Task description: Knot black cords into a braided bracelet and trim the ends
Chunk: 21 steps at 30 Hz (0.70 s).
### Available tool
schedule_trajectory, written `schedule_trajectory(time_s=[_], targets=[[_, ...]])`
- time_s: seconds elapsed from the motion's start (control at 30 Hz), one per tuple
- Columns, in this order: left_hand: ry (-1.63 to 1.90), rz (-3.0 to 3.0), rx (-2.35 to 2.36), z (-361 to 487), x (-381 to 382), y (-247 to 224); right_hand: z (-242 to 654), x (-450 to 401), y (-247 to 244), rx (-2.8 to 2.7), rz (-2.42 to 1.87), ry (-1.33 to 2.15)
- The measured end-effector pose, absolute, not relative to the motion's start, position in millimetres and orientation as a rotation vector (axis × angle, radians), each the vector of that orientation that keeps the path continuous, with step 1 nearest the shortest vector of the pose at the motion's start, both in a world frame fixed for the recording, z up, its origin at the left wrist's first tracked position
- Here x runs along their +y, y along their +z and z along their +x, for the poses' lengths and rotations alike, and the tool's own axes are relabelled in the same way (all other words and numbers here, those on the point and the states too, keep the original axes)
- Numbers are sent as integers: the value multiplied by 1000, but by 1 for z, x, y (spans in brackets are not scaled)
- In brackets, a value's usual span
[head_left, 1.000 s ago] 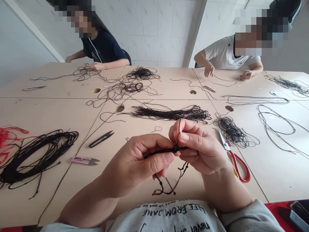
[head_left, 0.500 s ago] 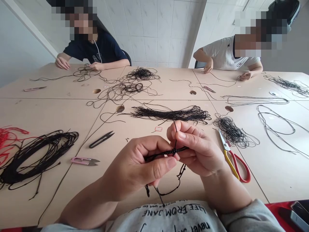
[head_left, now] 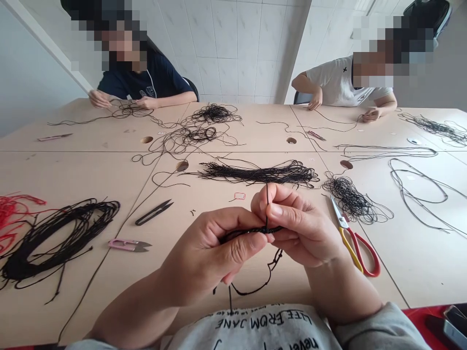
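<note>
Between my two hands runs a black braided cord (head_left: 239, 234), held close in front of my chest. My left hand (head_left: 219, 248) pinches the braid between thumb and curled fingers. Thumb and index finger of my right hand (head_left: 297, 221) grip a thin black strand that stands upright from the braid, while its lower fingers touch the braid's right part. A knotted tail of the cord (head_left: 270, 273) hangs in a loop below my hands. Just beyond them lies a bundle of black cords (head_left: 259, 172).
Scissors with red and yellow handles (head_left: 355, 243) lie to the right beside a tangled black cord (head_left: 346, 199). Pink snips (head_left: 129, 244), black snips (head_left: 153, 212), a black cord coil (head_left: 22, 262) and red cord (head_left: 10, 214) are leftward. Two people work with cords across the table.
The braid has turned slightly between my fingers, and the hanging tail has shifted a little. Across the table, the left person's hand has lifted with cord. My grip stays the same.
</note>
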<state>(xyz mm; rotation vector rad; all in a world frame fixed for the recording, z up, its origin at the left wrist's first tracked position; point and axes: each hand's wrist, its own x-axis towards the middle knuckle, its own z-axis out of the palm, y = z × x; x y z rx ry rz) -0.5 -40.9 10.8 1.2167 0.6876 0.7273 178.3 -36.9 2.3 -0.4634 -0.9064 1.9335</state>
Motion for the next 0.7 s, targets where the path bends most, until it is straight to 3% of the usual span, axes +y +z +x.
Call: schedule_trajectory(time_s=[0.5, 0.7], targets=[[741, 1224, 696, -1, -45, 12, 174, -37, 5, -827, -459, 1892], [870, 1572, 686, -5, -38, 10, 177, -39, 6, -879, -508, 1848]])
